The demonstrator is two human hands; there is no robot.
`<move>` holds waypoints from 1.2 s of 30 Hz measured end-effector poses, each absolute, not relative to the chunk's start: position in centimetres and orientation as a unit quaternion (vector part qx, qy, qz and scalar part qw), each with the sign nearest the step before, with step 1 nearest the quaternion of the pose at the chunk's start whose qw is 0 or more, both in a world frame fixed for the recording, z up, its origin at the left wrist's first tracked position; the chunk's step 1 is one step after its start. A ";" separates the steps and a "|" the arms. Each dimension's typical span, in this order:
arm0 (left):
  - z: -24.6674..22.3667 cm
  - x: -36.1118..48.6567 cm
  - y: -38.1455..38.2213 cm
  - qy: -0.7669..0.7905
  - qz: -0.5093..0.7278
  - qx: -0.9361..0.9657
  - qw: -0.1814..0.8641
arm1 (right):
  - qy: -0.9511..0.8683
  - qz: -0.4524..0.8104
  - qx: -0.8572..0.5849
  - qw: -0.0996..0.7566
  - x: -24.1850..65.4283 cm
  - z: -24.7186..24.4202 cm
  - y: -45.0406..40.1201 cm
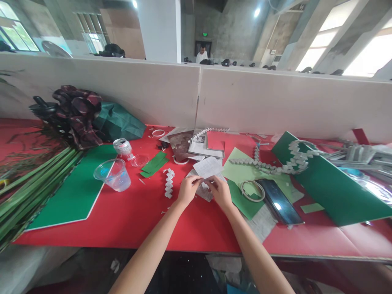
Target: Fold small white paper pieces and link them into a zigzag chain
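Note:
Both my hands meet over the middle of the red table, holding the near edge of a small printed paper piece (208, 167). My left hand (190, 188) pinches its left corner, fingers closed. On the other side, the fingers of my right hand (219, 191) are closed at the paper's lower right edge. Crumpled printed paper (203, 192) lies beneath the hands. A short folded zigzag paper strip (169, 183) rests left of my left hand. Right of my right hand are dark green paper (245, 202) and a white ring (252, 191).
A plastic cup (114, 175), a can (123, 148) and long green leaves (39, 183) are at the left. A phone (280, 202), a long folded paper chain (275, 167) and a green board (330, 183) lie right. A partition (260, 98) stands behind; a person (201, 54) is beyond.

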State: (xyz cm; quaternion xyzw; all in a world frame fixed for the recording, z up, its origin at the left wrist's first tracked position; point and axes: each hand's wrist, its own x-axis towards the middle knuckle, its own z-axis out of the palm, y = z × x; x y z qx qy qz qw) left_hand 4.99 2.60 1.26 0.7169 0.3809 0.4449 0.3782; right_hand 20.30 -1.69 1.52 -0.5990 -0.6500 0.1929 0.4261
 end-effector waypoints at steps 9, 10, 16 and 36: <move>1.2 4.8 2.5 0.372 0.445 0.743 0.334 | -0.652 0.224 -0.579 0.435 20.2 1.4 -1.7; 1.2 4.8 2.5 0.372 0.445 0.747 0.325 | -0.648 0.233 -0.577 0.439 20.2 1.4 -1.7; 1.5 4.4 3.1 0.374 0.446 0.758 0.296 | -0.645 0.207 -0.589 0.440 20.1 1.3 -1.6; 2.3 1.8 4.1 0.598 0.402 0.655 0.226 | -0.486 0.439 -0.542 0.526 20.3 3.1 -1.9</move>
